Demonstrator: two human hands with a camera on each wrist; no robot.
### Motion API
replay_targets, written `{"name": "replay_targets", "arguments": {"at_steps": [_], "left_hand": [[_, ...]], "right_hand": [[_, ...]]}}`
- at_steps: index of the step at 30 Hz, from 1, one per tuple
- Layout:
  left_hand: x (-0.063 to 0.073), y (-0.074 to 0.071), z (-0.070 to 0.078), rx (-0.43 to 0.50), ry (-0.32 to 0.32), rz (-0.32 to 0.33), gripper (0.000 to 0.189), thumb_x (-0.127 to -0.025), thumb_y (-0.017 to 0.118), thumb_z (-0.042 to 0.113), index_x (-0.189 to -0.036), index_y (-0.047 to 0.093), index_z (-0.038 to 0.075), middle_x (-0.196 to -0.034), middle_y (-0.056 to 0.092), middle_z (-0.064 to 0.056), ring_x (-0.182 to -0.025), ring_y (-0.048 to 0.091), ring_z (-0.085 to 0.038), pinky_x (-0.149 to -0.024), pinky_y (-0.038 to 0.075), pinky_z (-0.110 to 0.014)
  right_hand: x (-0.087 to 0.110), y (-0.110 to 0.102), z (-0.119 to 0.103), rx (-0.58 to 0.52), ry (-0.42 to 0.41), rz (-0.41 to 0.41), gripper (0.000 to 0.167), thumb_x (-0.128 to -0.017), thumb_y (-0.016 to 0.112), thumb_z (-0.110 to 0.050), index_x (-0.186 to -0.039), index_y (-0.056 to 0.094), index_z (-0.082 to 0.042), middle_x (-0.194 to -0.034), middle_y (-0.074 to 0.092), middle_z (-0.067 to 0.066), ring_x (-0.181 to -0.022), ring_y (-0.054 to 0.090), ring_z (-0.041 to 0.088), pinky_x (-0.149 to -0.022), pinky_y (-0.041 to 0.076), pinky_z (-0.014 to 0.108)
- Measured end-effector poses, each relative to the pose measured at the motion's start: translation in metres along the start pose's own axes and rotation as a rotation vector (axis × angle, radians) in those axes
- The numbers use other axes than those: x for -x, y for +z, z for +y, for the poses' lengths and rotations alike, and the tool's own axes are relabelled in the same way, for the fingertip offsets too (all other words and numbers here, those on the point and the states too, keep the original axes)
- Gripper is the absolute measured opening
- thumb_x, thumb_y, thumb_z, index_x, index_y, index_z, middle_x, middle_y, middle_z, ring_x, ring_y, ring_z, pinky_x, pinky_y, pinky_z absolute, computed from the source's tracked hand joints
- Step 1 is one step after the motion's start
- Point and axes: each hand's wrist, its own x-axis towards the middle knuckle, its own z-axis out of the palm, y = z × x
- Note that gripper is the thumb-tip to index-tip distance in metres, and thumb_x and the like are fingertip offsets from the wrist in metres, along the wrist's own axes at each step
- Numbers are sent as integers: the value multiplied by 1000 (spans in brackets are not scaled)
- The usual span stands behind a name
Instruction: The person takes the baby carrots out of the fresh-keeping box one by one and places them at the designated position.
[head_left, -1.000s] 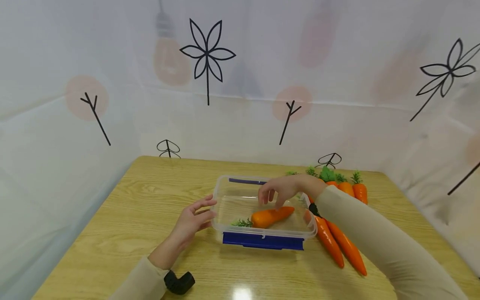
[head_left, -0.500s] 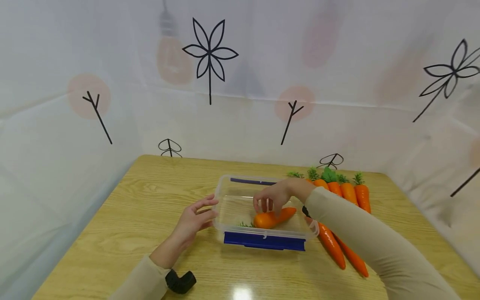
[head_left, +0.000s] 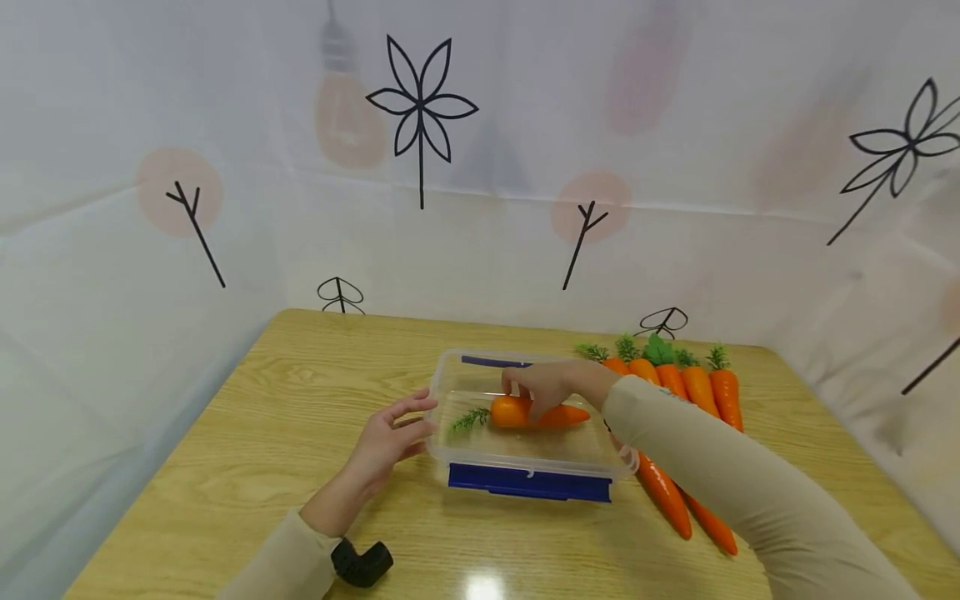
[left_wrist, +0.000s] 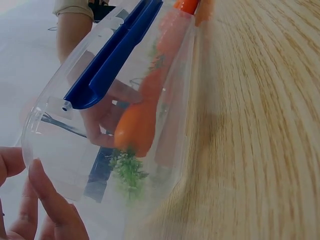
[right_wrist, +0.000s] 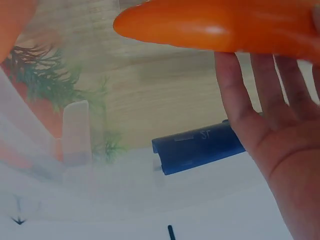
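My right hand (head_left: 546, 386) reaches into a clear plastic box (head_left: 525, 460) and grips a toy carrot (head_left: 510, 412) by its middle. In the right wrist view, the fingers (right_wrist: 231, 85) lie against the orange carrot (right_wrist: 200, 25). Its leafy green top (head_left: 471, 418) points left and its tip points right. My left hand (head_left: 386, 435) touches the left side of the box with fairly straight fingers. Up close in the left wrist view, its fingertips (left_wrist: 37, 167) sit right at the rim. Blue clip flaps (head_left: 530, 483) hang from the box's long sides.
Several more carrots (head_left: 697, 389) lie side by side at the right of the box, some partly hidden behind the right sleeve (head_left: 705, 458). A black strap-like piece (head_left: 362, 564) is at the left wrist. A patterned white cloth (head_left: 480, 250) hangs behind the wooden table (head_left: 315, 367).
My right hand has come down onto the carrot and taken hold of it. The carrot has shifted toward the far side of the box and lies more level. The left hand stays put.
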Motion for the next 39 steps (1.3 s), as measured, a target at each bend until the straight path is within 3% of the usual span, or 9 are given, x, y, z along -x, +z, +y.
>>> {"name": "replay_targets", "arguments": {"at_steps": [5,11,17,22,28,39], "left_hand": [[0,2,1,-2,0,-6,36,-86,62,1,-121,57,-5,-142,41,-3,-106,56,-27,-74,51,-30],[1,4,2,-4,-3,9,37,-85,64,2,-120,58,-5,-141,42,-3,-101,58,-22,-74,51,-30],[1,4,3,-11,-7,15,36,-85,62,0,-120,58,-6,-141,42,-4,-100,58,-21,-73,51,-30],[2,3,4,-21,-6,21,35,-86,61,-1,-121,57,-6,-141,42,-4,-98,58,-19,-73,50,-29],[4,2,5,-35,-5,20,35,-87,60,0,-122,57,-5,-142,41,-5,-101,58,-22,-74,50,-29],[5,3,6,-38,-11,9,37,-87,61,2,-123,56,-5,-143,39,-5,-96,58,-14,-75,50,-29]], "right_hand": [[6,-5,-1,-20,-37,120,47,-83,71,-9,-120,41,-13,-99,55,4,-84,54,18,-77,47,33],[22,-16,-5,-139,-124,217,49,-82,70,-10,-121,41,-10,-96,55,7,-72,54,19,-69,49,30],[48,-24,-9,-277,-104,282,53,-82,70,-10,-124,38,-12,-98,54,11,-69,58,20,-64,52,31],[74,-26,-8,-302,-112,377,55,-83,70,-14,-126,36,-12,-98,56,11,-72,61,19,-64,53,32],[100,-17,-5,-359,-125,468,56,-83,70,-14,-126,35,-8,-96,58,11,-76,61,21,-63,54,33],[134,19,0,-448,-64,699,59,-82,72,-20,-128,38,-9,-99,56,12,-80,60,22,-60,53,36]]}}
